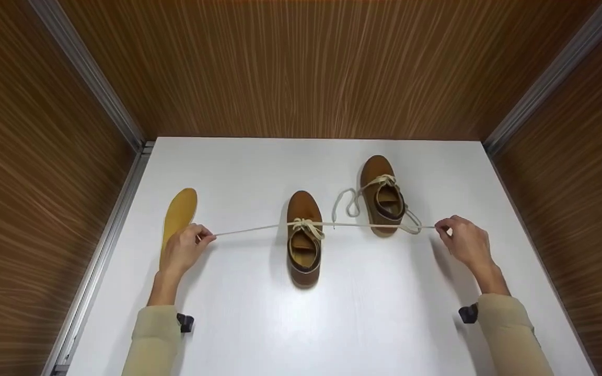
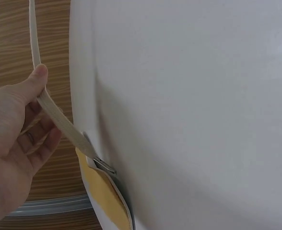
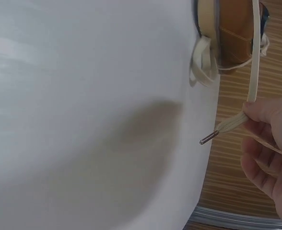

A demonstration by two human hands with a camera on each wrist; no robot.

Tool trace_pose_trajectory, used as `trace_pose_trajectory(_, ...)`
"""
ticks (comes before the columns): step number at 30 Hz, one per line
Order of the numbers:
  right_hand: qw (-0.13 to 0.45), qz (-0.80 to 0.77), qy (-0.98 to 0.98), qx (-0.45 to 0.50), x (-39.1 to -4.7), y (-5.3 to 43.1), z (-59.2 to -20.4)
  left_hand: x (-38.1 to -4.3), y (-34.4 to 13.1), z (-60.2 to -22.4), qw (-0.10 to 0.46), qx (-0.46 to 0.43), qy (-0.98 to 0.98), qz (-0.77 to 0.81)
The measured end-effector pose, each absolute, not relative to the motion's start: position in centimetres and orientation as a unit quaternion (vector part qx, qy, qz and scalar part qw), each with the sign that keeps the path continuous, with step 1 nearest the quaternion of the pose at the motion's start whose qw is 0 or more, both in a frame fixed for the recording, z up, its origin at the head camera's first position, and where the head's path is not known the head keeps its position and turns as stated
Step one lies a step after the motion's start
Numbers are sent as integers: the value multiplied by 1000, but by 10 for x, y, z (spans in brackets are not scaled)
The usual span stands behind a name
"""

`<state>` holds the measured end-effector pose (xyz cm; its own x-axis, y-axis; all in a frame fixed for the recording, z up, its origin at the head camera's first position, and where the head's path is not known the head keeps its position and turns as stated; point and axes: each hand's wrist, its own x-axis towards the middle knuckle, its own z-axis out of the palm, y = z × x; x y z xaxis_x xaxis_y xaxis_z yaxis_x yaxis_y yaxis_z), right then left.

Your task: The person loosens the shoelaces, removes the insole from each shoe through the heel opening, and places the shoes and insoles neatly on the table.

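Observation:
A brown shoe [image 1: 304, 209] stands mid-table, with a cream shoelace [image 1: 251, 230] stretched out from it to both sides. My left hand [image 1: 185, 249] pinches one stretch of the lace between thumb and finger, close to the yellow insole [image 1: 180, 209]. In the left wrist view the tipped lace end [image 2: 105, 166] hangs below the fingers. Over at the right, my right hand [image 1: 465, 243] pinches the other stretch, and a metal-tipped lace end [image 3: 209, 138] pokes out past the thumb in the right wrist view. The taut lace passes above the second shoe's heel.
The second brown shoe [image 1: 377, 172] stands farther back to the right, its loose laces [image 1: 352, 201] trailing on the white table [image 1: 363, 313]. Wood-grain panels [image 1: 301, 68] wall the table at the back and both sides, with metal rails [image 1: 97, 78] at the corners.

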<state>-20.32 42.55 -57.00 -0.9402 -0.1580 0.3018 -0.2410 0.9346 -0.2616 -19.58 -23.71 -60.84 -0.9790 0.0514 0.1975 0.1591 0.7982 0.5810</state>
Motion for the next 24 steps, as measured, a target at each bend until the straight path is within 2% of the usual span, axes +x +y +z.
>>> trace_pose_trajectory(14,57,146,-983,98,-202,405,-601,-196,-218,-627,-5,-54,-953,-297)
trace_pose_trajectory(24,93,169,-976,103,-197,371,-590,-198,-199,-616,5,-60,-959,-276)
